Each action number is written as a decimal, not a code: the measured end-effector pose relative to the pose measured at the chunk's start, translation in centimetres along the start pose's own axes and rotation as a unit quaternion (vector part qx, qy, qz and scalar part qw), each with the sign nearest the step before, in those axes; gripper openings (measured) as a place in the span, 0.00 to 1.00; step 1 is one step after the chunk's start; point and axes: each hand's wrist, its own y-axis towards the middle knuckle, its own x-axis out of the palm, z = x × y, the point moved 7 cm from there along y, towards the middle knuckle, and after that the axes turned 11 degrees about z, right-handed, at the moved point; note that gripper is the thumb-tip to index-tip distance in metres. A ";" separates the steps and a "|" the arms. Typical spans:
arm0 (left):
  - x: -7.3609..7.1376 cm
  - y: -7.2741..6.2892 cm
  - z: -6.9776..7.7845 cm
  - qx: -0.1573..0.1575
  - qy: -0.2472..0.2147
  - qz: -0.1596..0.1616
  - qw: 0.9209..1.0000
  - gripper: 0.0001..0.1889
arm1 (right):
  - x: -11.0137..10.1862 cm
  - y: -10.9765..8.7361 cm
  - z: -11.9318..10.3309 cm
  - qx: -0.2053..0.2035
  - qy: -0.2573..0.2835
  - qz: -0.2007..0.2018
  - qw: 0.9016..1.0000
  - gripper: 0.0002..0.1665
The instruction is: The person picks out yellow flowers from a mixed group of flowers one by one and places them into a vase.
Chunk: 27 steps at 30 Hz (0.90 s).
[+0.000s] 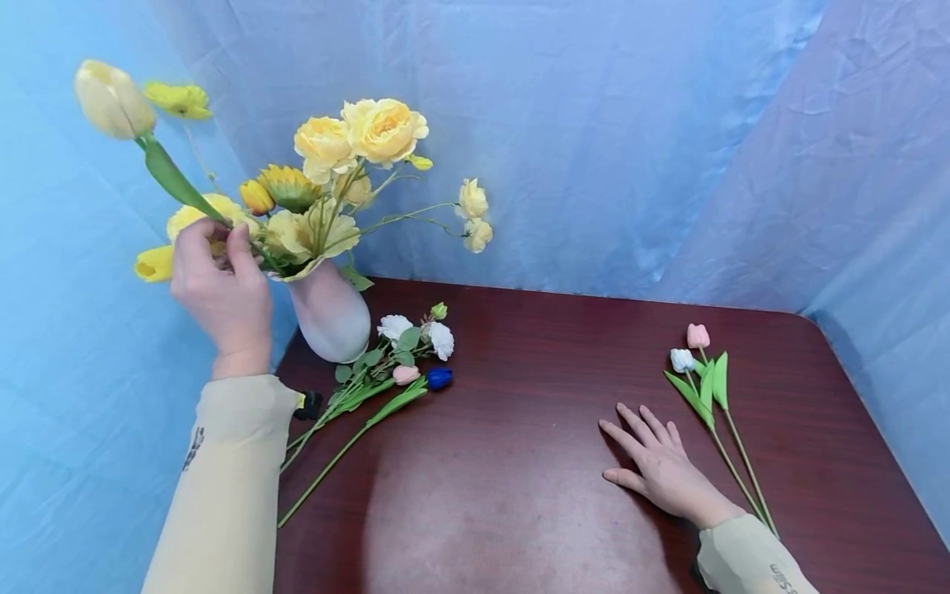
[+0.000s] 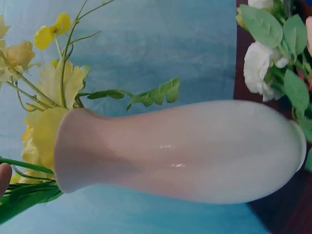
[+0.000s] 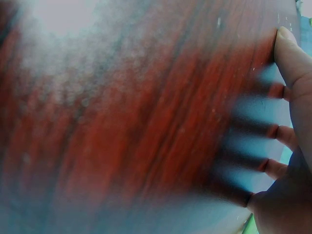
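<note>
My left hand point(image 1: 223, 289) pinches the green stem of a pale cream tulip point(image 1: 113, 101) at the mouth of a pinkish-white vase point(image 1: 331, 313). In the left wrist view, that stem point(image 2: 24, 165) runs into the rim of the vase point(image 2: 195, 151), and only a fingertip shows at the left edge. Yellow roses point(image 1: 382, 132), a sunflower point(image 1: 289, 188) and other yellow blooms stand in the vase. My right hand point(image 1: 671, 472) rests with fingers spread on the dark red table point(image 1: 519, 429), holding nothing; the right wrist view shows its fingertips on the wood.
Beside the vase lie white flowers point(image 1: 441, 340), a pink tulip point(image 1: 406, 375) and a blue tulip point(image 1: 439, 379). A pink tulip point(image 1: 698, 336) and a pale blue-white tulip point(image 1: 682, 360) lie right of my right hand. Blue curtains point(image 1: 557, 148) hang behind the table.
</note>
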 end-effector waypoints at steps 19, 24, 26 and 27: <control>1.4 -4.1 -4.5 -0.063 0.089 -0.200 0.974 0.15 | -0.6 -0.3 -0.6 -0.008 0.003 0.016 1.000 0.42; 0.6 -6.3 -6.6 -0.177 0.055 -0.194 0.963 0.16 | -0.9 -0.3 -0.8 -0.010 0.002 0.019 1.000 0.42; 0.1 -7.9 -7.3 -0.215 0.050 -0.199 0.955 0.18 | -0.9 -0.3 -0.8 -0.013 0.003 0.023 1.000 0.42; -0.2 -8.8 -7.5 -0.221 0.051 -0.207 0.952 0.19 | -0.9 -0.3 -0.8 -0.013 0.005 0.025 1.000 0.42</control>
